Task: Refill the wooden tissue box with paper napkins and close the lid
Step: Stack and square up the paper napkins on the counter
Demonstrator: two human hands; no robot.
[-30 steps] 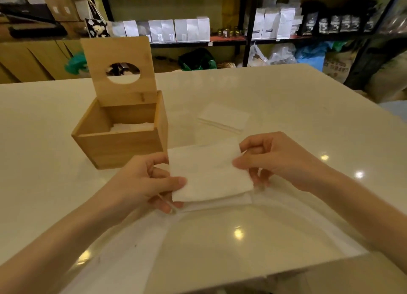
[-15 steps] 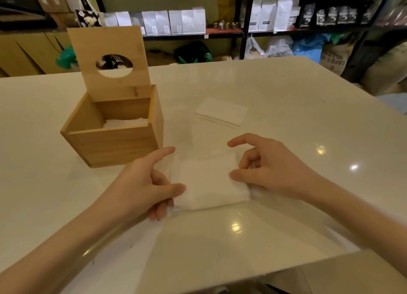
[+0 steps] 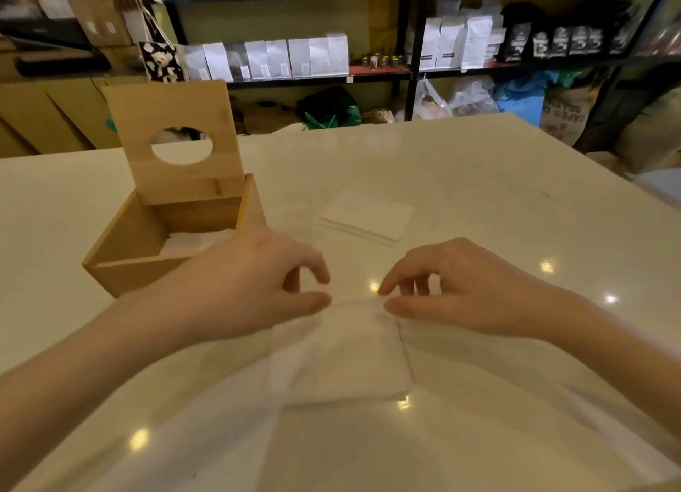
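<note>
The wooden tissue box [image 3: 147, 267] stands at the left of the table with its lid [image 3: 177, 141] upright, showing a round hole. White napkins [image 3: 195, 239] lie low inside it. A folded stack of white napkins [image 3: 342, 355] lies flat on the table in front of me. My left hand [image 3: 254, 285] and my right hand [image 3: 464, 289] hover at its far edge. Both thumbs touch that edge and the fingers are spread above it. The image is blurred there, and no firm grip shows.
A second small stack of napkins [image 3: 368, 215] lies farther back, right of the box. Clear plastic wrap [image 3: 516, 399] spreads on the white table [image 3: 479, 182] around the near stack. Shelves with white and black bags [image 3: 280, 57] stand behind the table.
The napkin stack went from held above the table to lying flat on it. Both hands slid from its sides to its far edge, fingers spreading. The view shifted closer.
</note>
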